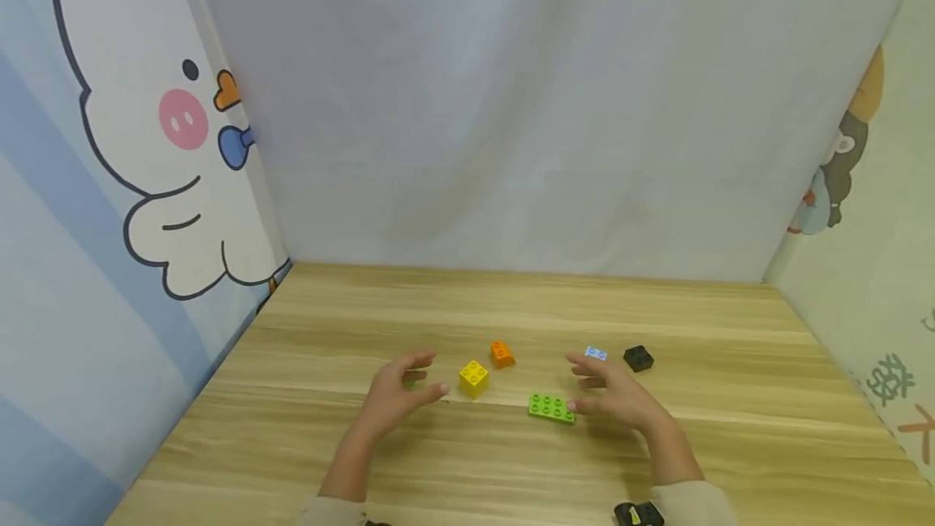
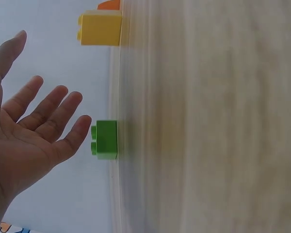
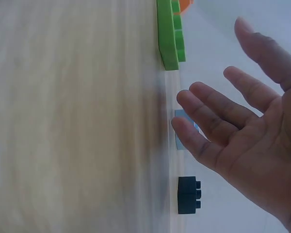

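Head view: flat green plastic studded plate (image 1: 551, 408) on wooden table (image 1: 730, 445); right hand (image 1: 617, 396) just right of plate, left hand (image 1: 394, 396) well left, both open, empty. Plate probably light, rigid, smooth: pinch long edges.

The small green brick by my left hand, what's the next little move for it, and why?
Probably close the left hand on the small green brick. The fingers are spread and hold nothing, and that brick sits just past the fingertips on the table, nearer than the yellow brick.
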The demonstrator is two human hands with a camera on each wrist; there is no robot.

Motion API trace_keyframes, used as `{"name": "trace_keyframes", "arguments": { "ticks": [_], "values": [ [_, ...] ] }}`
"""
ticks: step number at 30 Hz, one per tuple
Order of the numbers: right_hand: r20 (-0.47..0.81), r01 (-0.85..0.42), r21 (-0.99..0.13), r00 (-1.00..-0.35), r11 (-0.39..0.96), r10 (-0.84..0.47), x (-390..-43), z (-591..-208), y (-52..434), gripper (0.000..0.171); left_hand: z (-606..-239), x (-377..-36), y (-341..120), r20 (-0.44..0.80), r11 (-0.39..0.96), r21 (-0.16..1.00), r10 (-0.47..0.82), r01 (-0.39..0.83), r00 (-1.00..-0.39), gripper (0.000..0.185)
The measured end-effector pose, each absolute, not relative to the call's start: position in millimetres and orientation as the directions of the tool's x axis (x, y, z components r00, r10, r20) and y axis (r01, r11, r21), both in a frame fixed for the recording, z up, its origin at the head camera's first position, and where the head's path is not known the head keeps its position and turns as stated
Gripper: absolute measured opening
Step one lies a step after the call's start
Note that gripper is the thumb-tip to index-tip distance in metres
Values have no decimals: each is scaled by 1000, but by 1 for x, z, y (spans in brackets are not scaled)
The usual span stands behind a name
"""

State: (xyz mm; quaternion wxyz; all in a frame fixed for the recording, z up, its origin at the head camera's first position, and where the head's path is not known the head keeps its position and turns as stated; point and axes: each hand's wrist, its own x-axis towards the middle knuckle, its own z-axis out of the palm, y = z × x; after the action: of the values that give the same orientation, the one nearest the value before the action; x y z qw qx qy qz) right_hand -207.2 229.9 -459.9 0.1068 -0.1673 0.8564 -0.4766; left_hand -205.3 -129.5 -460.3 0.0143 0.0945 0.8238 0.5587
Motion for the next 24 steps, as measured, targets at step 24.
{"name": "trace_keyframes", "arguments": {
  "ticks": [24],
  "values": [
    [-137, -83, -880, -899, 467, -416, -220, -474, 222, 58, -467, -225, -104, 11, 437, 894, 196, 97, -980, 54]
  ]
}}
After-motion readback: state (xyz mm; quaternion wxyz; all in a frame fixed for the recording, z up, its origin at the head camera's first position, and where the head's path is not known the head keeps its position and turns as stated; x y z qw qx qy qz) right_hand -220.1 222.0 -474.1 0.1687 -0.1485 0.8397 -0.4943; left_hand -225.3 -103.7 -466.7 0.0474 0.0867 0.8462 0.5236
